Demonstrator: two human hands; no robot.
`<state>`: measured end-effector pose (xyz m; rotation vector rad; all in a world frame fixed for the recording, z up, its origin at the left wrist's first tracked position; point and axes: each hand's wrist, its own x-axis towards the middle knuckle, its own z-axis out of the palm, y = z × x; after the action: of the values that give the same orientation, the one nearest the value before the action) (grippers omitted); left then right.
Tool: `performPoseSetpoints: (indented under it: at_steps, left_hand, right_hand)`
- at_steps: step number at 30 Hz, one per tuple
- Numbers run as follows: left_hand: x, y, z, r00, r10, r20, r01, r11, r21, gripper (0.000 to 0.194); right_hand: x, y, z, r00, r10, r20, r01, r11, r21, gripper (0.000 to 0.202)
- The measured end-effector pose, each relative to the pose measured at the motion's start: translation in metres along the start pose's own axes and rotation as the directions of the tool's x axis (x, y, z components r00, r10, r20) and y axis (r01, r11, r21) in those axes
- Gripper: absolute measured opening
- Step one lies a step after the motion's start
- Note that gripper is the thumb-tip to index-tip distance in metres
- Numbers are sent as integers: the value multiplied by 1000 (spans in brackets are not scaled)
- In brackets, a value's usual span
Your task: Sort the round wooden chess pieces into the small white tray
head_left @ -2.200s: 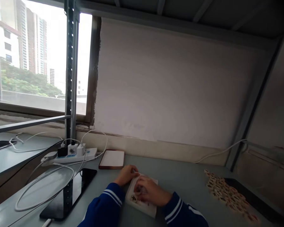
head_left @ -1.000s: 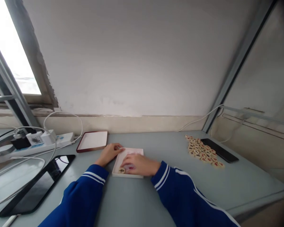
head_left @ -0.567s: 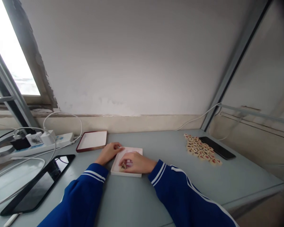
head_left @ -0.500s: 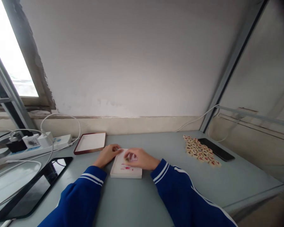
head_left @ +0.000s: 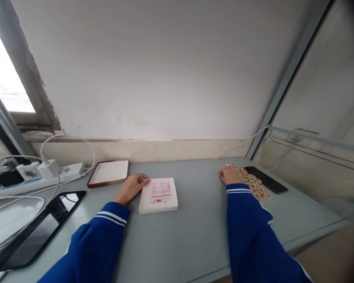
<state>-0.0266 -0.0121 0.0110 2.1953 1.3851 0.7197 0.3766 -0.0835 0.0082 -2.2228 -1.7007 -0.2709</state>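
A white square box [head_left: 158, 206] with pink-red printed lines on top lies on the grey table. My left hand [head_left: 132, 188] rests at its upper left corner, thumb and fingers curved around that edge. At the right, my right hand [head_left: 229, 175] touches the left side of a cluster of round wooden pieces [head_left: 255, 184] with red and dark characters. Its fingers are bent, and what lies under or between them is too small to make out.
A shallow dark-red-rimmed lid [head_left: 109, 173] lies behind my left hand. A black phone [head_left: 267, 180] is beside the pieces. On the left are a black tablet [head_left: 37, 232], a white power strip [head_left: 72, 171] and white cables.
My right hand has left the top of the white box and moved right to the wooden pieces, uncovering the printed lines. My left hand stays at the box. The view has shifted slightly.
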Motion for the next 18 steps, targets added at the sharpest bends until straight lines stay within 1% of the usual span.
performPoseSetpoints:
  at_steps: [2,3,4,5,6,7,8,9,10,11,12,13,14,15,16,18]
  left_hand:
    - [1,-2,2,1000,25,-15,-24,999,24,36]
    - [1,-3,3,999,36,-20,-35,999,34,35]
    - [1,-4,4,999,41,-26,-40,998,39,35]
    - [1,-5,4,998,49,-31,-48,998,41,35]
    - [1,-5,5,998,52,-34,-50,998,43,34]
    - [1,-5,5,997,52,-52,-50,997,51,33]
    - [1,-6,4,996,56,-69,-52,997,61,32]
    - [1,-6,4,995,60,-84,-55,996,68,32]
    - [1,-6,4,993,64,-95,-58,996,72,32]
    - [0,-5,3,993,69,-97,-62,995,73,33]
    - [0,-5,3,993,71,-94,-64,995,71,33]
    - [-1,-5,3,994,74,-85,-69,995,68,33]
    - [-1,-5,3,994,79,-76,-74,995,66,33]
    - [-1,-5,3,994,83,-71,-79,995,68,33]
    - [-1,-5,4,994,90,-69,-85,994,73,32]
    - [-1,-5,4,992,106,-69,-100,992,82,30]
  right_hand:
    - [0,13,-3,999,32,-6,-32,999,-22,18]
    - [1,15,-5,999,38,-4,-38,999,-34,19]
    - [2,13,-8,1000,30,-1,-30,999,-38,20]
    - [3,6,-11,1000,2,-3,-2,1000,-20,20]
    - [3,-7,-14,998,-55,-7,55,998,39,20]
    - [3,-24,-17,991,-134,-12,134,983,126,20]
    - [1,-47,-20,974,-223,-34,225,946,235,20]
    - [-2,-72,-22,940,-339,-37,327,869,372,21]
    - [-6,-98,-22,907,-422,-14,388,820,421,22]
    - [-12,-124,-22,872,-489,14,431,782,451,21]
    - [-18,-148,-20,821,-569,42,483,731,482,21]
    - [-24,-169,-18,748,-660,60,550,669,500,24]
    - [-29,-186,-15,705,-704,84,584,644,494,27]
    - [-34,-198,-12,678,-726,118,601,639,479,30]
    - [-37,-207,-10,676,-720,156,599,661,453,33]
    - [-41,-215,-6,719,-657,226,552,738,387,36]
